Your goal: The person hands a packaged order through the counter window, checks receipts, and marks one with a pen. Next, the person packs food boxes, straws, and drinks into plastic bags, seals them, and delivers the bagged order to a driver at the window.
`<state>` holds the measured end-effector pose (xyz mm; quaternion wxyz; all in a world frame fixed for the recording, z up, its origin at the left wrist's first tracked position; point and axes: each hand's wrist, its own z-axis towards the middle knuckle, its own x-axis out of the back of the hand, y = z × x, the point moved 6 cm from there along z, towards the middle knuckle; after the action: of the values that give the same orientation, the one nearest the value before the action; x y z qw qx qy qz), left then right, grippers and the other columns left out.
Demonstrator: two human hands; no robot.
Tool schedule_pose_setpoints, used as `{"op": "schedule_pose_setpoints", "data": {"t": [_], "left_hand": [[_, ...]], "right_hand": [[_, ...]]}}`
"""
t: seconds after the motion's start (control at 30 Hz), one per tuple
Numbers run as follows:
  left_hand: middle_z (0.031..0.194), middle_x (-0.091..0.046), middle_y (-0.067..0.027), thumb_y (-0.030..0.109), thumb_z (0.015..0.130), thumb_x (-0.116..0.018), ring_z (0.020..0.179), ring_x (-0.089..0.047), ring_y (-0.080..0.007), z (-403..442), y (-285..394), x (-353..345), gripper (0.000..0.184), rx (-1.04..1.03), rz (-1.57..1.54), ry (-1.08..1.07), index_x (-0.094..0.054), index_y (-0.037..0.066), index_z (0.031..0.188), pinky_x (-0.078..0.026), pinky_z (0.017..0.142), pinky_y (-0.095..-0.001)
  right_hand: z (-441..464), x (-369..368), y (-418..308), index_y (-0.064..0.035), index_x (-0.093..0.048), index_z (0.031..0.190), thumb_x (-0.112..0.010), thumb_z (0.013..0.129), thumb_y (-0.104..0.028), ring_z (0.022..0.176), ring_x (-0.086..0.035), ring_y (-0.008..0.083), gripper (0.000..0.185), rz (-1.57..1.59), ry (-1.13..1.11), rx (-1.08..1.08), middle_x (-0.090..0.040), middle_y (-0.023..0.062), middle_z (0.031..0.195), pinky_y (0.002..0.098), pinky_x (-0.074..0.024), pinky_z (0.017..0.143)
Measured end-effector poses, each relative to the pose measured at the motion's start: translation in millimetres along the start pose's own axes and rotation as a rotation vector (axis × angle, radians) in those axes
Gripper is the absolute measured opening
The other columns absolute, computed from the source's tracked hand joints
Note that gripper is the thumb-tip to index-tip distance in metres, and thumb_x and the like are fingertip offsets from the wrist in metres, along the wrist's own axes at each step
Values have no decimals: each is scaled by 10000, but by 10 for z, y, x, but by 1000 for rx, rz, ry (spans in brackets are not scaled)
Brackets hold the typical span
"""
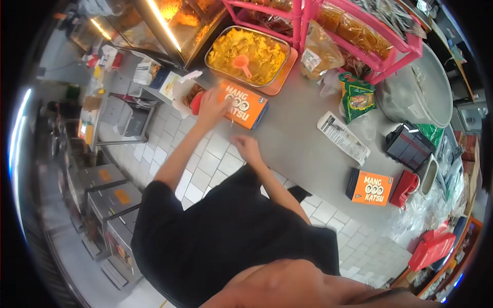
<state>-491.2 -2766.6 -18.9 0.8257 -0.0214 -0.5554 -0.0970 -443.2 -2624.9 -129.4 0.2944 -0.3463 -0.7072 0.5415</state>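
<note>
My left hand (211, 107) reaches over the left end of an orange box (243, 104) lettered "Mang Katsu". Its fingers look stretched out toward the lid, though they are slightly blurred. Beside that hand is a red object (196, 102), partly covered, next to an opened white paper container (181, 93) with brown food inside. Just below the box's near edge, my right hand (247, 148) has its fingers curled in. Whether anything sits in those curled fingers is hidden.
A metal tray of yellow food (215, 51) with a pink scoop (243, 65) stands behind the box. A pink rack (377, 59), a green snack bag (357, 97), a printed slip (343, 137), a second orange box (373, 188) and a red stapler-like item (405, 189) occupy the counter (292, 138).
</note>
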Motion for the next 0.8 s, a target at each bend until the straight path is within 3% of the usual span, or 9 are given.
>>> {"op": "schedule_pose_setpoints", "data": {"t": [0.1, 0.17, 0.27, 0.37, 0.53, 0.63, 0.7, 0.73, 0.8], "left_hand": [[1177, -519, -177, 271, 665, -742, 1120, -458, -358, -136, -319, -427, 335, 176, -182, -16, -640, 103, 936, -374, 920, -462], [1330, -407, -180, 277, 626, -744, 1200, -378, -388, -107, 38, -313, 335, 34, -455, -421, -641, 115, 901, -308, 966, -529], [1449, -254, -185, 309, 550, -783, 1192, -350, -415, -89, 438, -296, 400, -318, -318, -397, -635, 129, 874, -326, 934, -532], [1406, -321, -175, 298, 550, -749, 1188, -364, -414, 258, 719, -404, 386, -265, -446, -469, -641, 107, 868, -326, 922, -545], [1239, -398, -297, 327, 471, -767, 973, -501, -401, 352, 665, -844, 485, -266, -463, -637, -608, 45, 832, -435, 797, -472], [1130, -502, -234, 257, 521, -753, 991, -557, -306, 581, 691, -729, 480, -80, -539, -879, -567, 41, 907, -470, 815, -410], [1036, -569, -153, 156, 557, -703, 946, -600, -237, 450, 767, -909, 544, 280, -1321, -1315, -530, 42, 1061, -496, 813, -346], [986, -606, -115, 105, 554, -662, 865, -632, -223, 370, 935, -916, 641, 410, -1658, -1341, -486, 29, 1165, -529, 770, -325], [1047, -597, -166, 136, 596, -618, 884, -635, -260, 397, 1311, -765, 657, 637, -1979, -1465, -452, -3, 1217, -552, 763, -355]], "right_hand": [[-61, 16, 75, -64, -687, 959, -612, 838, -260, 883, -644, 256, 243, -82, 98, -79, -673, 130, 937, 336, -488, 781], [-355, 242, 115, -56, -685, 971, -601, 839, -193, 856, -647, 230, 209, -117, 142, -215, -680, 117, 919, 317, -491, 763], [-748, 540, -2, -33, -670, 987, -591, 844, -95, 807, -654, 188, 175, -131, 203, -233, -686, 107, 878, 297, -496, 721], [-890, 701, -37, -18, -616, 992, -560, 859, -75, 837, -654, 204, 155, -123, 263, -173, -679, 111, 890, 304, -498, 734], [-786, 880, 192, -33, -397, 1024, -544, 867, -55, 908, -640, 215, 216, -27, 410, -159, -657, 131, 909, 308, -489, 768], [-665, 946, 9, -32, -361, 1004, -547, 869, -34, 866, -639, 211, 230, 163, 416, -12, -643, 117, 846, 317, -488, 761], [-645, 1007, -287, -46, -385, 992, -634, 836, -138, 785, -634, 200, 308, 409, 443, 115, -628, 92, 759, 313, -488, 710], [-662, 1103, -457, -53, -397, 987, -677, 820, -190, 745, -632, 194, 354, 522, 444, 189, -621, 80, 715, 311, -488, 685], [-1081, 1469, -975, -75, -427, 973, -757, 721, -327, 648, -610, 191, 486, 53, 678, -37, -590, 63, 631, 315, -472, 612]]}}
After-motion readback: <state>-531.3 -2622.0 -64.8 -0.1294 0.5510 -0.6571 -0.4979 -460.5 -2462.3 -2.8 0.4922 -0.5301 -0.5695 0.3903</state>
